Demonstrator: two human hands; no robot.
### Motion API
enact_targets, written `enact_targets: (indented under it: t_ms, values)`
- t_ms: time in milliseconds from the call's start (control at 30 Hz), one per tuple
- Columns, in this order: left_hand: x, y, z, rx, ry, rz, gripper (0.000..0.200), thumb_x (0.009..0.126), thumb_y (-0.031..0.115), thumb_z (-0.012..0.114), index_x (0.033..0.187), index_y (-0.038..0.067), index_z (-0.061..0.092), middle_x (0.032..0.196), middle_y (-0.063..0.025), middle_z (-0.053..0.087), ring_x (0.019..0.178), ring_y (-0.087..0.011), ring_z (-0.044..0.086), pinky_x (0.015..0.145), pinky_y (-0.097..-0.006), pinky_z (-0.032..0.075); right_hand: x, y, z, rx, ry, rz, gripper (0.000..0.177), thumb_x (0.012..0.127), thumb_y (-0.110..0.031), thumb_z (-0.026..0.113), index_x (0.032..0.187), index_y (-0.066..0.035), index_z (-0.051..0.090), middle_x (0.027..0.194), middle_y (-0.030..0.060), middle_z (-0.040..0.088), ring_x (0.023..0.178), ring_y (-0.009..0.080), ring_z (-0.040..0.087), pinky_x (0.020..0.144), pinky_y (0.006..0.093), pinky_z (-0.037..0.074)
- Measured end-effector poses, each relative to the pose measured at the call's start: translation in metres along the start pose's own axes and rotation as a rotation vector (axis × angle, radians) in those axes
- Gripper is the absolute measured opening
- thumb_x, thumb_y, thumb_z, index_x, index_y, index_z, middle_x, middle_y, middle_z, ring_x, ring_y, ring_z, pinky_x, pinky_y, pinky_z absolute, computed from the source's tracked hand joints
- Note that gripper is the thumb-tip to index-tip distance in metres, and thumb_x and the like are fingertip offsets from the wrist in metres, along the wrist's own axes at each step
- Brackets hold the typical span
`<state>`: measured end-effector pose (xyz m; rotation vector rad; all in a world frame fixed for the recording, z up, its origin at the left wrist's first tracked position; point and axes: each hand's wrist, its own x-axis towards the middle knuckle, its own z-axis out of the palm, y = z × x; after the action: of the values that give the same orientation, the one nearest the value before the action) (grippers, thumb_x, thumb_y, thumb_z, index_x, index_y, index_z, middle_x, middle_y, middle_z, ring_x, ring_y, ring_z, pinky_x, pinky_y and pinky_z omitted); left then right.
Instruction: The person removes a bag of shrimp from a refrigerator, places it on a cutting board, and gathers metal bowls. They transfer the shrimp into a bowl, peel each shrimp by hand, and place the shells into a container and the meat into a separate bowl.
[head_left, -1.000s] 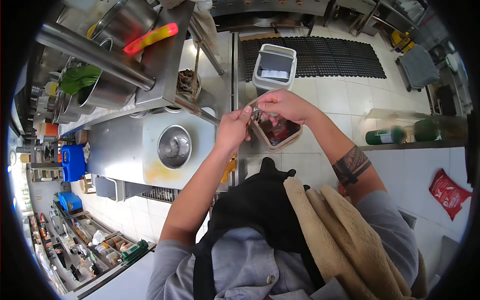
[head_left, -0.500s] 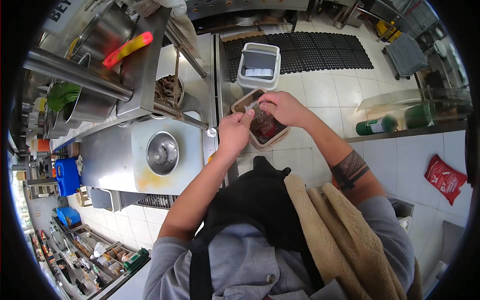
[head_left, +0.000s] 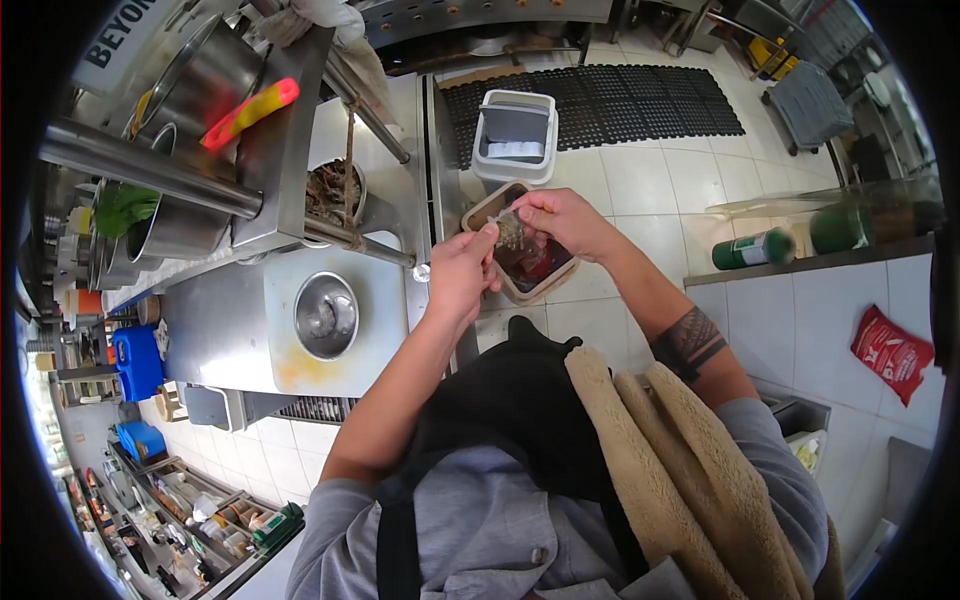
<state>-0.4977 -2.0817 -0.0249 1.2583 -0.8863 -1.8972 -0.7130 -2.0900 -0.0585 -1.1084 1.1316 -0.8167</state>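
Greyish piece [head_left: 511, 233] is pinched by the nearly closed left hand [head_left: 464, 268] and right hand [head_left: 562, 222].

Tub [head_left: 548, 290] smooth plast., bowl [head_left: 331, 287] glossy s/s, cutting bd [head_left: 384, 300] matt plast., towel [head_left: 630, 450] rough cloth.

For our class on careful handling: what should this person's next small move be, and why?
Probably ease the right hand gently away from the left hand: both pinch the small piece over the open bin, so loose bits would likely fall inside.
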Motion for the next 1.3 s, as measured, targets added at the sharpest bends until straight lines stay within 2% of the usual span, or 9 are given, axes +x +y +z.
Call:
enact_targets:
  t_ms: [333,467,567,733,800,1033,1133,1200,1300]
  values:
    - [-0.009,0.026,0.006,-0.129,0.007,0.078,0.041,0.102,0.025,0.067,0.068,0.011,0.049,0.056,0.0025,0.039,0.042,-0.011,0.034,0.048,-0.033,0.04,-0.005,0.054,-0.014,0.6,0.095,-0.047,0.024,0.109,-0.02,0.056,0.12,-0.001,0.066,0.091,0.0034,0.063,0.077,0.0132,0.056,0.074,0.0296,0.048]
    - [0.022,0.04,-0.009,0.567,0.063,0.232,0.046,0.103,0.037,0.062,0.077,0.0,0.064,0.063,-0.0104,0.063,0.05,-0.0232,0.061,0.053,-0.0348,0.05,-0.023,0.043,-0.034,0.542,0.334,-0.003,0.022,0.109,-0.019,0.056,0.119,-0.002,0.066,0.095,0.0058,0.068,0.079,0.015,0.059,0.074,0.0296,0.048]
    - [0.061,0.032,-0.007,1.391,-0.06,0.271,0.057,0.105,0.051,0.049,0.107,-0.001,0.073,0.103,-0.025,0.073,0.096,-0.0469,0.066,0.087,-0.0481,0.053,-0.033,0.03,-0.034,0.582,0.337,-0.025,0.02,0.105,-0.015,0.061,0.118,-0.002,0.067,0.098,0.0061,0.069,0.08,0.0135,0.061,0.073,0.0287,0.049]
    - [0.072,0.011,0.019,1.002,-0.306,0.553,0.053,0.109,0.048,0.048,0.108,-0.001,0.07,0.09,-0.019,0.071,0.085,-0.0347,0.07,0.082,-0.0437,0.054,-0.043,0.008,-0.023,0.396,0.349,0.01,0.024,0.099,-0.012,0.068,0.119,0.001,0.068,0.091,0.0042,0.067,0.077,0.0091,0.058,0.068,0.0242,0.047]
    - [0.067,0.018,0.028,0.622,-0.456,-0.011,0.047,0.107,0.044,0.053,0.106,0.0,0.071,0.09,-0.0193,0.072,0.078,-0.037,0.066,0.076,-0.043,0.053,-0.042,0.004,-0.019,0.269,0.276,-0.029,0.022,0.093,-0.01,0.071,0.111,0.002,0.071,0.084,0.0027,0.068,0.069,0.0083,0.057,0.061,0.024,0.046]
    - [0.044,0.019,0.033,0.981,-0.287,0.312,0.048,0.104,0.04,0.058,0.088,-0.003,0.071,0.074,-0.02,0.067,0.072,-0.0352,0.065,0.071,-0.0432,0.052,-0.032,-0.005,0.006,0.047,0.323,0.112,0.018,0.083,-0.007,0.072,0.099,0.002,0.073,0.071,0.0018,0.063,0.055,0.0087,0.053,0.049,0.024,0.04]
    - [0.047,0.011,0.02,1.042,-0.188,0.345,0.046,0.103,0.039,0.058,0.09,-0.003,0.071,0.078,-0.0217,0.068,0.074,-0.0382,0.065,0.073,-0.0442,0.051,-0.022,0.002,0.011,0.004,0.312,0.18,0.017,0.083,-0.009,0.073,0.095,0.003,0.074,0.072,0.0086,0.067,0.052,0.0135,0.057,0.049,0.0293,0.045]
    - [0.046,0.004,0.01,1.114,-0.012,0.558,0.046,0.103,0.038,0.061,0.085,-0.004,0.07,0.071,-0.0145,0.065,0.062,-0.0207,0.058,0.064,-0.0373,0.049,-0.013,0.022,0.006,-0.663,0.377,0.0,0.017,0.085,-0.015,0.069,0.09,0.001,0.074,0.08,0.0196,0.072,0.069,0.0353,0.071,0.065,0.0411,0.056]
    - [0.021,0.027,-0.004,0.905,0.078,0.491,0.047,0.105,0.039,0.06,0.085,-0.003,0.069,0.067,-0.0093,0.062,0.06,-0.0161,0.054,0.061,-0.0334,0.047,-0.002,0.034,0.0,-0.674,0.444,-0.028,0.018,0.086,-0.016,0.068,0.092,0.0,0.074,0.091,0.0239,0.072,0.083,0.0434,0.07,0.077,0.0465,0.057]
